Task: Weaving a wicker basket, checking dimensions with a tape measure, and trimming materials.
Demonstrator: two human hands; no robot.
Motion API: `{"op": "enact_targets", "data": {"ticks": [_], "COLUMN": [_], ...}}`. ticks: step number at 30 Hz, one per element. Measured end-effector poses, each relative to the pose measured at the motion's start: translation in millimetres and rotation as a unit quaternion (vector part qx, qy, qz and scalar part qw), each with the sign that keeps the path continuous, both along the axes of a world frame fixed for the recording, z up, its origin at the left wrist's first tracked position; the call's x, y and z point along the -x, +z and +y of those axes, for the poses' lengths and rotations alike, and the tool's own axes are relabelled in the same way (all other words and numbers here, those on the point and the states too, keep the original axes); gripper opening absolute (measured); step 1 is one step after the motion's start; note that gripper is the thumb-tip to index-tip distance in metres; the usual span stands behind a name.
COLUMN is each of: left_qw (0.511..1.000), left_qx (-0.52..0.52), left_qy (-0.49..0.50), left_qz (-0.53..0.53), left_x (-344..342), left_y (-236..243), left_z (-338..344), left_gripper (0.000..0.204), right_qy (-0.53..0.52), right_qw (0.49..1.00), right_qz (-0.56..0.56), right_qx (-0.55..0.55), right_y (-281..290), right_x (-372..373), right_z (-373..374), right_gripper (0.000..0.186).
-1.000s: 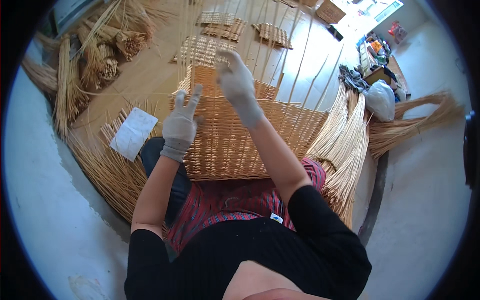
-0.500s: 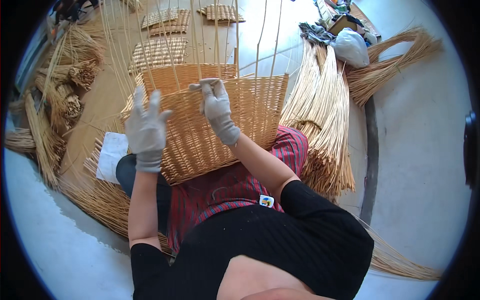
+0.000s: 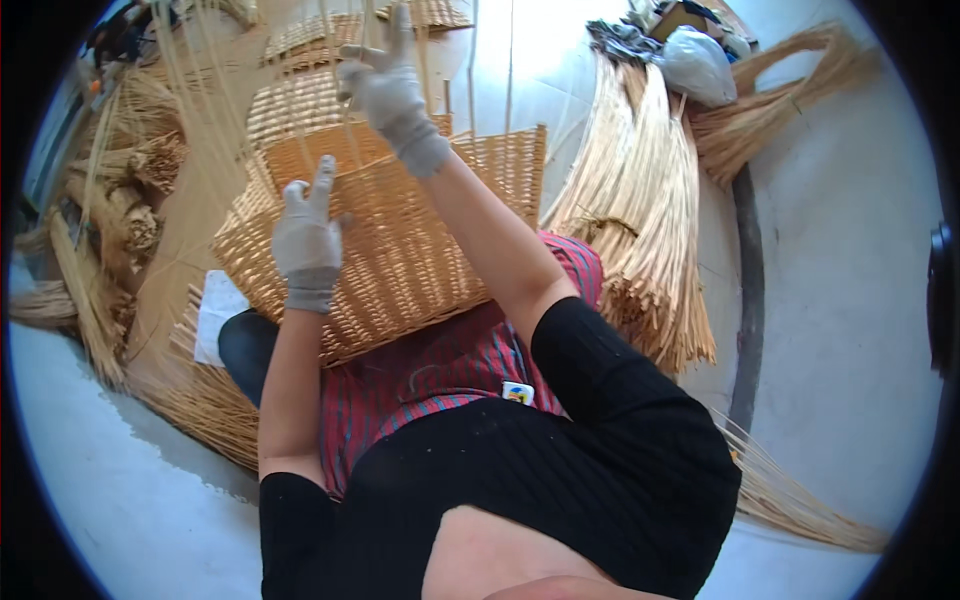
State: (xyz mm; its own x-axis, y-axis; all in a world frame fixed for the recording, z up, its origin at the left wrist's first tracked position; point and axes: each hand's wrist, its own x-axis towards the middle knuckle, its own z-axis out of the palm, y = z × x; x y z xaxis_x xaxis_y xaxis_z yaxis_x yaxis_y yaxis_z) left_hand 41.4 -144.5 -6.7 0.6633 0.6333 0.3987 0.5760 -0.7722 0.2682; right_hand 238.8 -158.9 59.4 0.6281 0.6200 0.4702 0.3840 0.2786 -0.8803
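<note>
No readable text, white tag (image 3: 517, 393) illegible

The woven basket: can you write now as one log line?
left gloved hand: open, at woven basket | right gloved hand: raised near upright stakes, grip unclear | basket: by striped cloth

I find my fingers (image 3: 324, 176) covered by gloves (image 3: 306, 246) of matt knitted cloth. Basket (image 3: 400, 250): woven wicker, ridged, lightly glossy. Lap cover (image 3: 480, 358): matt fabric. Top (image 3: 465, 455): finely ribbed cloth. Bag (image 3: 697, 68): wrinkled plastic, slight sheen. Sheet (image 3: 218, 308): paper-like, matt. Floor (image 3: 525, 62): smooth, glossy.
</note>
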Motion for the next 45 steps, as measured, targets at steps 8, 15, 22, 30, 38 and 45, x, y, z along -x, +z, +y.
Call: {"op": "enact_targets", "data": {"ticks": [8,15,22,30,38,45], "left_qw": [0.982,0.995,0.982,0.986,0.978,0.976], "left_qx": [-0.102,-0.06,-0.159,-0.031,0.03,0.013], "left_qy": [-0.133,0.0,-0.097,-0.151,-0.188,-0.207], "left_qz": [-0.088,0.079,-0.035,-0.063,-0.085,-0.06], "left_x": [-50.0,-89.1,-115.7,-184.6,-185.8,-190.4], "left_y": [13.2,7.3,16.8,15.8,15.3,14.8], "left_z": [-32.9,-58.9,-63.3,-75.5,-69.5,-61.6], "left_gripper": [0.068,0.084,0.042,0.014,0.009,0.014], "right_qy": [-0.106,-0.197,-0.167,-0.365,-0.308,-0.062], "right_qw": [0.98,0.871,0.958,0.889,0.927,0.961], "right_qz": [0.13,-0.396,0.231,-0.259,-0.215,-0.257], "right_qx": [0.105,0.216,0.034,0.099,0.015,0.088], "right_y": [-58.8,-12.8,-80.6,-62.2,-100.5,-118.8], "right_x": [-32.0,-84.5,-76.8,-82.6,-42.1,-35.6], "right_z": [-111.1,-52.7,-201.7,-180.3,-169.5,-188.7], "right_gripper": [0.018,0.027,0.011,0.015,0.015,0.015]}}
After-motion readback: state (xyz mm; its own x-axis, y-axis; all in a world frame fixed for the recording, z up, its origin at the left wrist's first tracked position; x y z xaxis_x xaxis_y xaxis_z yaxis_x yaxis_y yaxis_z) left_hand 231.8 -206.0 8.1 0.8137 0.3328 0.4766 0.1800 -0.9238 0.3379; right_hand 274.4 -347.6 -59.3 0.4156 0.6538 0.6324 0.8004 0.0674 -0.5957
